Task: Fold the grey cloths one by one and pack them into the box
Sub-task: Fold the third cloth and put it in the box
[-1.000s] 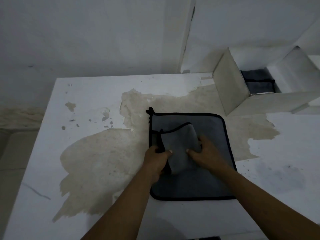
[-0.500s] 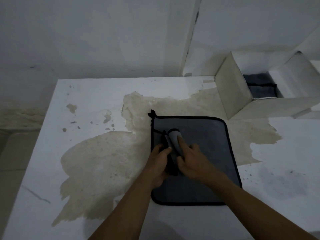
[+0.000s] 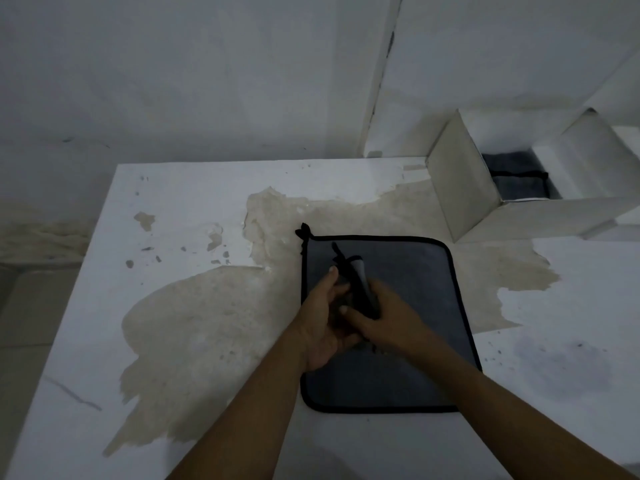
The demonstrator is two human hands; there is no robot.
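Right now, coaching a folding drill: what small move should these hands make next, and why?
Probably carry the folded cloth up and right to the box. Left hand and right hand hold it as a tight bundle above the flat cloth, and the box, already holding cloths, sits open.

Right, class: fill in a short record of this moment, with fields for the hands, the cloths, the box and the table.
left hand: gripping the folded cloth
right hand: also gripping the folded cloth
folded cloth: a narrow bundle, held over the flat cloth
flat cloth: grey with a black edge, spread on the table
box: open, at the table's far right, with grey cloths inside
table: white, with large patches worn bare
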